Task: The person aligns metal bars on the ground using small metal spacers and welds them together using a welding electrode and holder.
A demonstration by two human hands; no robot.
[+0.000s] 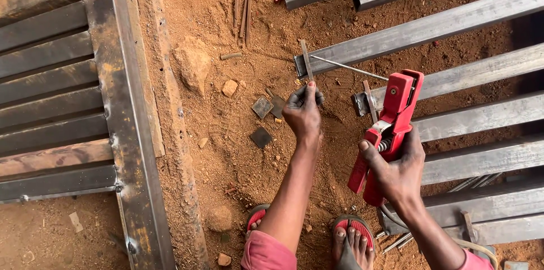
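From my remote view, the working surface is bare ground [226, 151] of reddish-brown packed dirt, strewn with small stones, metal offcuts and loose grit. My left hand [303, 112], at the centre of the frame, is closed in a pinch around a short flat metal strip [306, 60], held nearly upright with its upper end reaching toward the end of a steel tube. My right hand [399, 171], to the right of centre, is wrapped firmly around the handles of a red electrode holder [391, 125]; a thin welding rod [348, 67] projects from its head toward the upper left, its tip close to the strip. Rectangular steel tubes [470, 71] lie in parallel rows across the right half of the frame, slanting up toward the upper right. A welded steel gate frame [122, 117] with horizontal bars fills the left side. A pale rock [192, 66] sits on the dirt at upper centre, and small square metal plates [262, 137] lie just left of the left hand. My feet in red sandals [354, 233] stand at the bottom centre.
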